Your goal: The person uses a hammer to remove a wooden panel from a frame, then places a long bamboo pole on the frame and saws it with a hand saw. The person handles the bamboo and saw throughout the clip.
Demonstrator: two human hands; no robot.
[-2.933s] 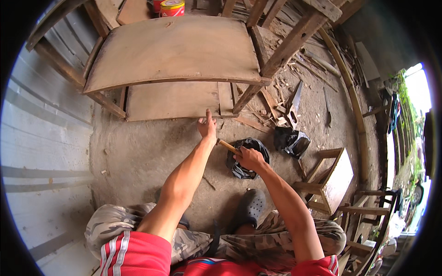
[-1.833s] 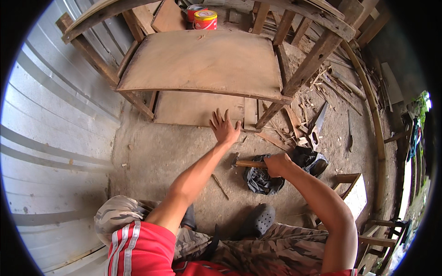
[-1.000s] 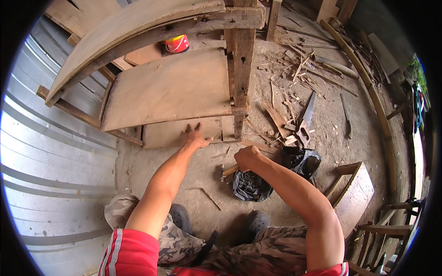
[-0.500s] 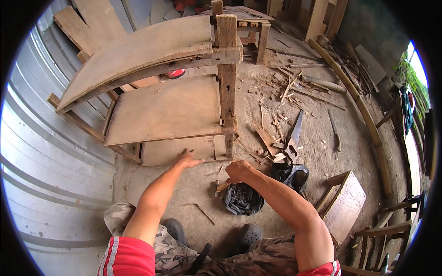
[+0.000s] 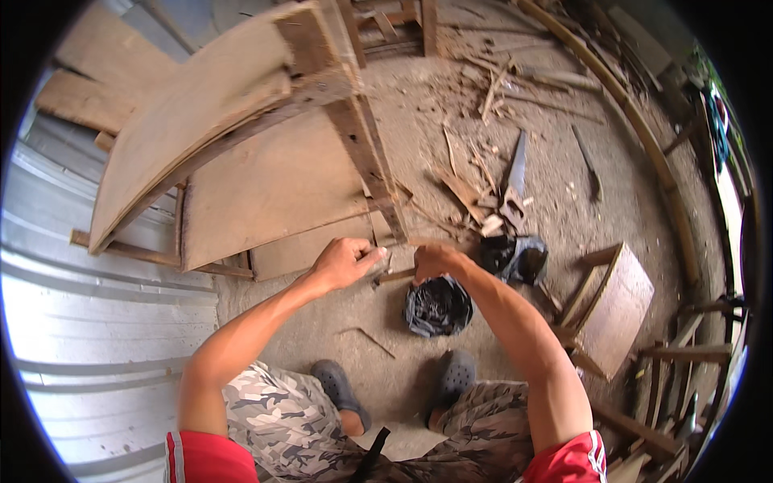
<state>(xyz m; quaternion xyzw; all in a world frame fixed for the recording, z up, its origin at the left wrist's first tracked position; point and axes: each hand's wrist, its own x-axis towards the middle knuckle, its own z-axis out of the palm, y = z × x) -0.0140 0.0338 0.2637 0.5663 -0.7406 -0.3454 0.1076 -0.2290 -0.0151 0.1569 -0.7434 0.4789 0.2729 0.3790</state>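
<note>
My left hand (image 5: 342,264) is closed, thumb against the curled fingers, in front of the wooden shelf unit's (image 5: 274,189) lower corner. Whatever it may pinch is too small to make out. To its right, my right hand (image 5: 439,262) is wrapped around the wooden handle of a hammer (image 5: 396,276). The small head points left, toward my left hand. Just below the right hand stands a round container lined with a black plastic bag (image 5: 439,307); its contents are dark and unclear. The shelf unit has plywood panels and an upright post (image 5: 366,161) at its right side.
A handsaw (image 5: 515,181), wood scraps (image 5: 460,193) and a second black bag (image 5: 515,256) lie to the right. Farther right are a long blade (image 5: 588,161), a small wooden box (image 5: 616,310) and a bamboo pole (image 5: 644,137). Corrugated metal sheeting (image 5: 97,346) lines the left.
My left hand has drawn back from the lower shelf, moved right and closed. The right hand still holds the hammer, now slightly higher in view. The view itself has tilted downward.
</note>
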